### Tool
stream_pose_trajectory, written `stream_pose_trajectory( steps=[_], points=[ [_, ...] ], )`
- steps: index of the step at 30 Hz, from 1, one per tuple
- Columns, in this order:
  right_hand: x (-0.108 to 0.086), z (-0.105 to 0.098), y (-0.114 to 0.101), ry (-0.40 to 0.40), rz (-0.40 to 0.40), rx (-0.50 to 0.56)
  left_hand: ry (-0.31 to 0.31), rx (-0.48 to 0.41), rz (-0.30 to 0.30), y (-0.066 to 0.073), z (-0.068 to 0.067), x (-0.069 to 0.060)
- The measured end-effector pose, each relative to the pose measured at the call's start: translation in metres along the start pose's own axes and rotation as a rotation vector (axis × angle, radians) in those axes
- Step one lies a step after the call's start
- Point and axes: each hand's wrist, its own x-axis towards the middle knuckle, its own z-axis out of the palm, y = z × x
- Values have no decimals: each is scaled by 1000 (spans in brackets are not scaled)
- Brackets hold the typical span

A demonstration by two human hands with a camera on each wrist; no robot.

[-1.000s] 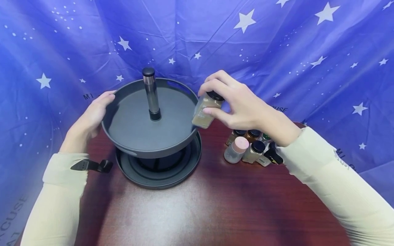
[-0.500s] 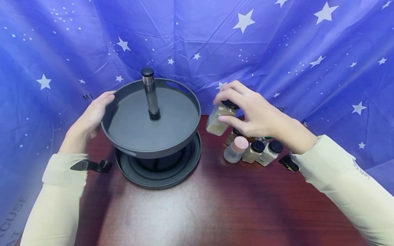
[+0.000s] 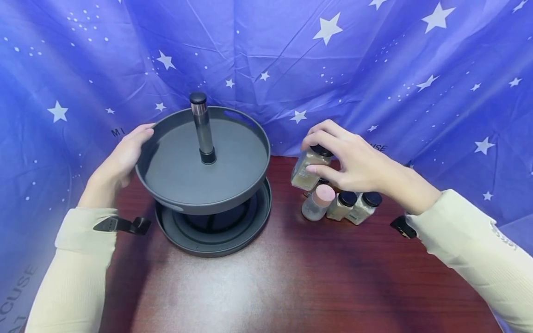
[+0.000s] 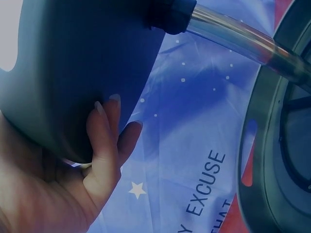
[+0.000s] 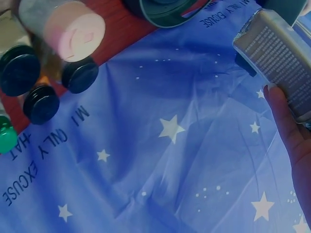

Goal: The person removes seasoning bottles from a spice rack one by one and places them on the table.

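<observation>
My left hand (image 3: 124,157) grips the left rim of a dark grey upper tray (image 3: 241,152), part of a two-tier rack. In the left wrist view, its fingers (image 4: 104,136) curl beneath the tray's underside. My right hand (image 3: 358,159) holds a square spice jar (image 3: 305,175) with a black lid, thumb on one side and fingers around the top. The jar is tilted and in the air, right of the tray and just above other jars. Printed text covers the side of the held jar in the right wrist view.
A pink-lidded shaker (image 3: 315,208) and black-lidded jars (image 3: 340,206) stand close together on the red-brown table (image 3: 316,277). A green-lidded jar (image 5: 7,138) shows in the right wrist view. The lower tray (image 3: 220,252) sits beneath the upper one. Behind hangs a blue starry cloth (image 3: 258,41).
My right hand has carried the spice jar from the upper tray's right rim rightward and down toward the grouped jars. The left hand stays on the tray rim.
</observation>
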Motion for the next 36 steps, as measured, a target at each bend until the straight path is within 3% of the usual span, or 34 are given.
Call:
stream_pose_trajectory(
  steps=[8,16,22,26,32,36],
  points=[
    [-15,4,7,-43,-7,-38,-2,25,-9,1,0,0],
    [-28,9,12,-83,13,-54,-5,-43,-14,1,-2,0],
    [-31,11,14,-107,17,-59,5,-3,-13,2,-1,-1],
    [-37,12,13,-126,38,-61,-6,-12,-12,1,-1,0],
    [-48,15,13,-168,83,-62,5,79,-21,1,1,0],
    [-54,19,14,-227,145,-51,5,46,-17,1,1,0]
  ],
)
